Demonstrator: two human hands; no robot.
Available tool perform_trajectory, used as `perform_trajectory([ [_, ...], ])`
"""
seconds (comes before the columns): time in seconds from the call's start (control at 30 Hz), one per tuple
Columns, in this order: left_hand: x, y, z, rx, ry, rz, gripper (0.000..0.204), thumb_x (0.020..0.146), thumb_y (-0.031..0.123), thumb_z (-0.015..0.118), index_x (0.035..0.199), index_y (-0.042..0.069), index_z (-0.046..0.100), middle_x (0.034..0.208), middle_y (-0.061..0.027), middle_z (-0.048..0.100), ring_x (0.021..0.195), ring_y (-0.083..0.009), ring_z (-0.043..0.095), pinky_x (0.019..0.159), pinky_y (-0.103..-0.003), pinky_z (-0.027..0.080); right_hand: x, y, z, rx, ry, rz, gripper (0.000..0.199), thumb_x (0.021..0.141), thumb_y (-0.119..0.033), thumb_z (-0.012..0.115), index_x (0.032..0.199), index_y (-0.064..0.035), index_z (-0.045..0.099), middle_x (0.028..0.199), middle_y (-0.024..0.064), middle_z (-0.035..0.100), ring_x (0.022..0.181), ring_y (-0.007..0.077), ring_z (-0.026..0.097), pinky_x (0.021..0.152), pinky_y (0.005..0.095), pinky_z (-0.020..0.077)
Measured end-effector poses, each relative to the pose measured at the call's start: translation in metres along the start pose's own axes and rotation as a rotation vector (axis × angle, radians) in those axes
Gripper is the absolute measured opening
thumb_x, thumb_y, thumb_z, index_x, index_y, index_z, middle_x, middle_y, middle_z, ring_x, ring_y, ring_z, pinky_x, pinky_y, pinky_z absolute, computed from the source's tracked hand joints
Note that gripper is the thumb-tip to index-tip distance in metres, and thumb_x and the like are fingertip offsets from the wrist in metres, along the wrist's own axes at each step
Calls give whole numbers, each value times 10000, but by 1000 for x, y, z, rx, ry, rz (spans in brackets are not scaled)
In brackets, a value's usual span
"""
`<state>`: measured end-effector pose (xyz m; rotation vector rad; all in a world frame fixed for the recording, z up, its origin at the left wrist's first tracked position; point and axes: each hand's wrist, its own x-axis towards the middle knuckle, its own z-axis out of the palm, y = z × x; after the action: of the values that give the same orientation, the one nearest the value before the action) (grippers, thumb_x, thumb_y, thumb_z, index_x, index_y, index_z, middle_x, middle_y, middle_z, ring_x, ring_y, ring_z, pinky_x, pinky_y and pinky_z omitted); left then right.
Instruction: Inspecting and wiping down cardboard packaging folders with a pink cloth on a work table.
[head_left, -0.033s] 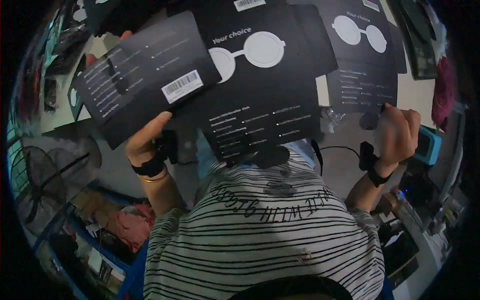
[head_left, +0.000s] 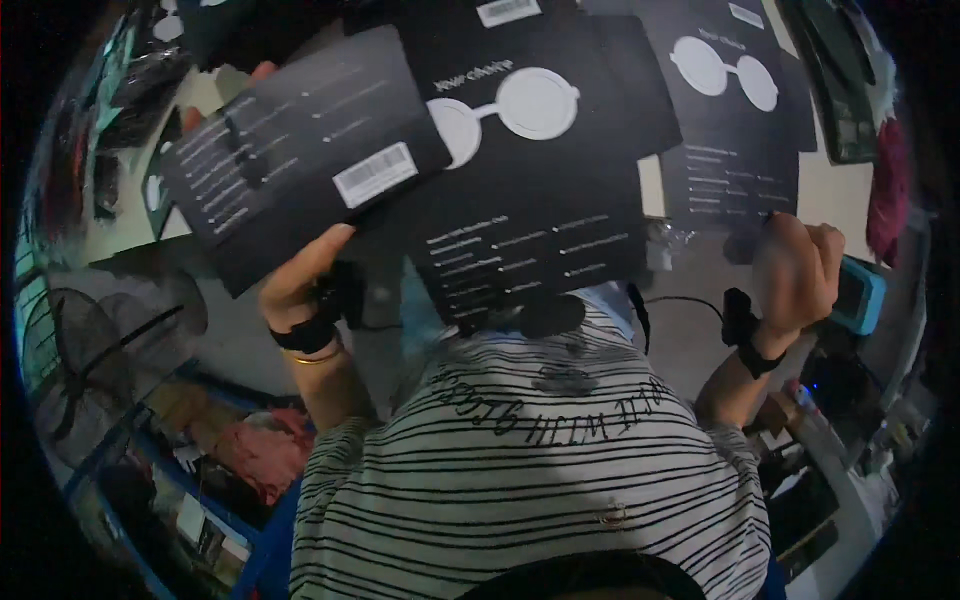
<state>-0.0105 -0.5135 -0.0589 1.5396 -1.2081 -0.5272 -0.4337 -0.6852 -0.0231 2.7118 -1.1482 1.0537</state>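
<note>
My left hand [head_left: 298, 278] is closed on a black printed card sheet [head_left: 285, 215] with a white barcode label. The thumb lies along its near edge, and fingertips show beyond its far edge. That sheet is tilted and overlaps a middle black card sheet [head_left: 535, 185], which bears white round-glasses shapes and hangs toward my striped shirt. At the right, my right hand [head_left: 803, 275] is curled, its fingertips pressed together at the lower corner of a similar right black card sheet [head_left: 722, 130]. Those fingers are partly blurred.
Pale table surface [head_left: 845, 205] shows beside the sheets. A dark framed tray-like object [head_left: 835, 90] and magenta cloth [head_left: 888, 200] are at the far right. A blue box [head_left: 860, 295] sits past my right hand. At left stand a fan [head_left: 95, 350] and a blue-framed rack with pink cloth [head_left: 265, 455].
The whole view has shifted slightly, so the sheets and both hands appear a little farther right and lower. Both hands keep the same grip.
</note>
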Motion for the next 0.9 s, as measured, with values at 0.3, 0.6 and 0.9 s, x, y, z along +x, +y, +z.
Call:
perform_trajectory([
  [0.3, 73, 25, 29, -548, -64, 169, 1277, 572, 47, 840, 1499, 170, -31, 1488, -262, 213, 1328, -347, 355, 1041, -481, 413, 0, -3, 1, 36, -17, -8, 418, 816, -352, 626, 936, 44, 685, 749, 107, 539, 708, 250, 478, 660, 372, 365],
  [0.6, 74, 22, 27, -539, -63, 194, 1271, 568, 59, 846, 1504, 186, -3, 1480, -276, 218, 1335, -358, 346, 1045, -511, 400, -2, -2, 3, 25, -34, -13, 427, 812, -369, 627, 943, 34, 684, 748, 103, 525, 715, 254, 473, 669, 378, 367],
  [0.9, 62, 26, 34, -601, -6, 127, 997, 602, 29, 802, 1378, 117, 181, 1377, -256, 339, 1236, -349, 430, 1011, -491, 426, -4, -3, -2, 29, -39, -2, 424, 814, -366, 630, 944, 34, 683, 757, 108, 539, 711, 256, 474, 671, 384, 372],
])
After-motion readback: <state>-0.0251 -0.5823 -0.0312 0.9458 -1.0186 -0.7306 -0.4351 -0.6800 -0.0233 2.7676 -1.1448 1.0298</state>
